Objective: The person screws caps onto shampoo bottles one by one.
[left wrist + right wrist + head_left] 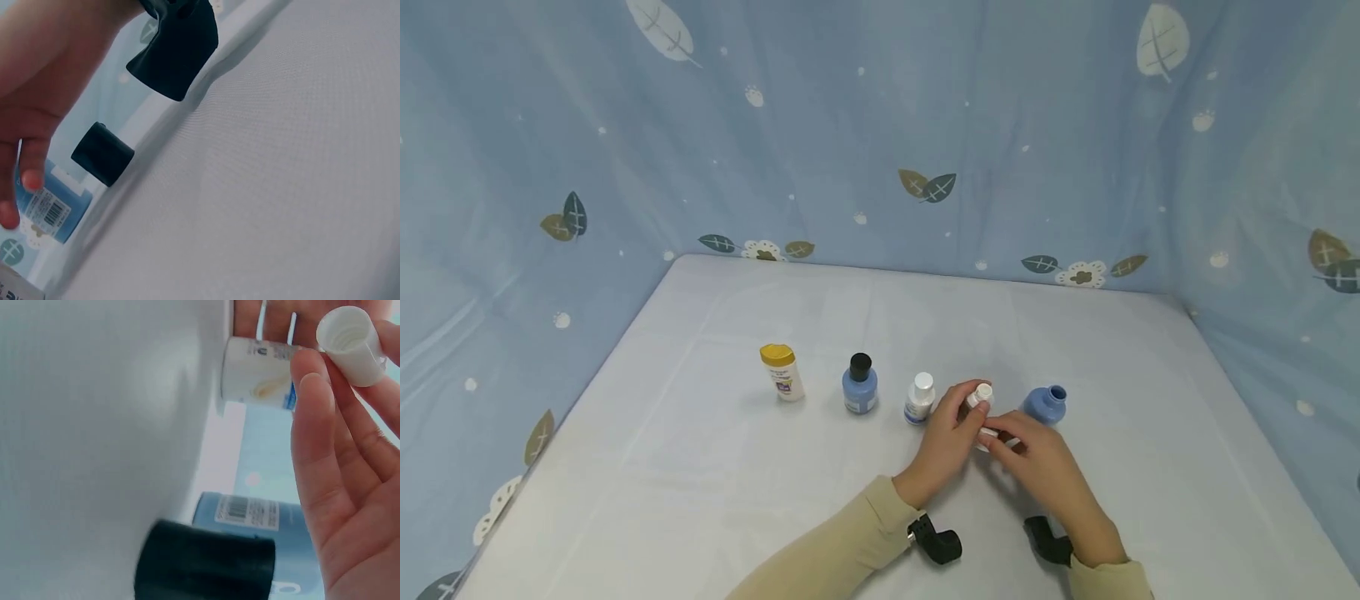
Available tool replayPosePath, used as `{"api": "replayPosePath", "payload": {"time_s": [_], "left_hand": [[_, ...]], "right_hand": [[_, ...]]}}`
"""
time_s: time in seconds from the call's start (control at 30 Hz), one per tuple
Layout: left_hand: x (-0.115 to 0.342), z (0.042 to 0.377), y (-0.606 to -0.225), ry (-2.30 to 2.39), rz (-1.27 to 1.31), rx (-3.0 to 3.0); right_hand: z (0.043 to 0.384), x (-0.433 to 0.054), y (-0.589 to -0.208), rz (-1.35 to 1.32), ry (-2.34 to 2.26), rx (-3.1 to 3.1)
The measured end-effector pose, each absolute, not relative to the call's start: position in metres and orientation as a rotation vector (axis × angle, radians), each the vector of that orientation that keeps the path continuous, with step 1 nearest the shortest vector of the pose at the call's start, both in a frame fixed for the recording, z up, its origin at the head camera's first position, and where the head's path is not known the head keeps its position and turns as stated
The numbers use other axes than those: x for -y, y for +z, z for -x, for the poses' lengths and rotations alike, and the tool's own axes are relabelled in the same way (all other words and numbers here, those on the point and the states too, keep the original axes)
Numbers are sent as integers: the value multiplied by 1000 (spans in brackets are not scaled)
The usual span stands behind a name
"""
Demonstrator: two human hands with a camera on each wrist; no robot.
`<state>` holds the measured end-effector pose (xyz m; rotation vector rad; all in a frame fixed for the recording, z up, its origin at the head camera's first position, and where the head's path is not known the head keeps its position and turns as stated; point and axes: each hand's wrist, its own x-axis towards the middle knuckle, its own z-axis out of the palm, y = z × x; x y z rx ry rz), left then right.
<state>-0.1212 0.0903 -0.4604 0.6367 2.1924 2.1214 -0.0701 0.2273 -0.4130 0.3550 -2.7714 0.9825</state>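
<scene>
My left hand (947,437) grips a small white bottle (981,395), fingers behind it and thumb in front, its narrow white neck on top. In the right wrist view this bottle's (257,374) printed label shows, with left fingers behind it. My right hand (1037,462) pinches a small white screw cap (351,345), hollow side showing, just in front of the bottle. To the right stands an open blue bottle (1045,405). A black cap (103,154) stands on the table near it, hidden by my right hand in the head view.
Left of my hands stand a white bottle with a white cap (920,400), a blue bottle with a black cap (860,385) and a white bottle with a yellow cap (782,373). A white cloth covers the table (700,500). Blue patterned curtain (820,125) surrounds its back and sides.
</scene>
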Motion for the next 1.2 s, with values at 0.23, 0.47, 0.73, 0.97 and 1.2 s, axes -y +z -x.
{"api": "replayPosePath", "payload": {"time_s": [0.23,0.47,0.73,0.97,1.2], "left_hand": [[-84,118,-454,2140,-643,-2176],[-79,114,-432,2154,-630,-2137],[-89,123,-454,2160,-651,-2144],[-90,124,-458,2137,-656,-2174],[-90,124,-459,2097,-628,-2208]], "right_hand": [[68,-227,-410,-191,1022,2707],[72,-224,-411,-208,1059,2503],[75,-223,-407,-234,1079,2426],[76,-219,-405,-248,1095,2404],[81,-212,-404,-214,1113,2367]]}}
